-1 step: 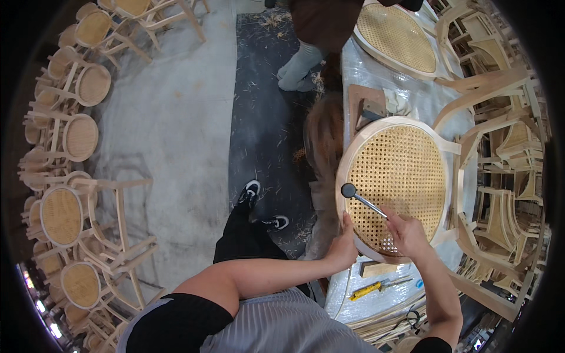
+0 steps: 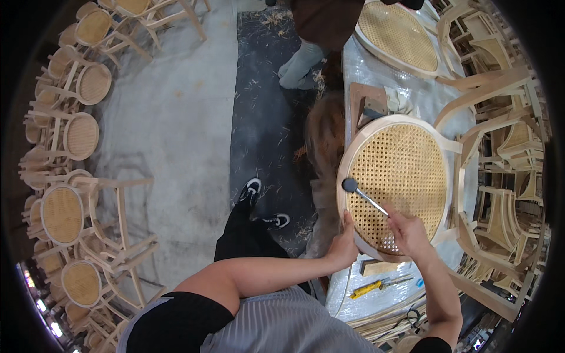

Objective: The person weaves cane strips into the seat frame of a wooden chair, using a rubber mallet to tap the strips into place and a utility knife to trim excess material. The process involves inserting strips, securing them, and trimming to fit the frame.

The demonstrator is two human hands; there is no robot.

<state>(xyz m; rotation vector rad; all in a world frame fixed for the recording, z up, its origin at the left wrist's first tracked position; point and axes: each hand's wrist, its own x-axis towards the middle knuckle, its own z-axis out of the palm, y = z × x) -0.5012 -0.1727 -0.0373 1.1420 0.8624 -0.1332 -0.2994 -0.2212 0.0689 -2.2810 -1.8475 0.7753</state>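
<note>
We are steadying one round cane chair panel [image 2: 401, 167], ahead of our left hand [image 2: 343, 247] and beneath our right hand [image 2: 407, 234]: wooden rim [image 2: 345, 166] probably stiff, best held there, weave [image 2: 412, 150] likely fragile; left thumb on rim, fingers hidden, right gripping black-headed mallet [image 2: 371, 202].

Chair [image 2: 406, 159] on table [image 2: 365, 73], right; tool [image 2: 366, 289], perhaps cutter, before it; more chairs [image 2: 62, 215] on floor [image 2: 176, 147], left.

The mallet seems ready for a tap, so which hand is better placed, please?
Probably the right hand: it grips the mallet, head by the rim; the left hand touches the rim.
</note>
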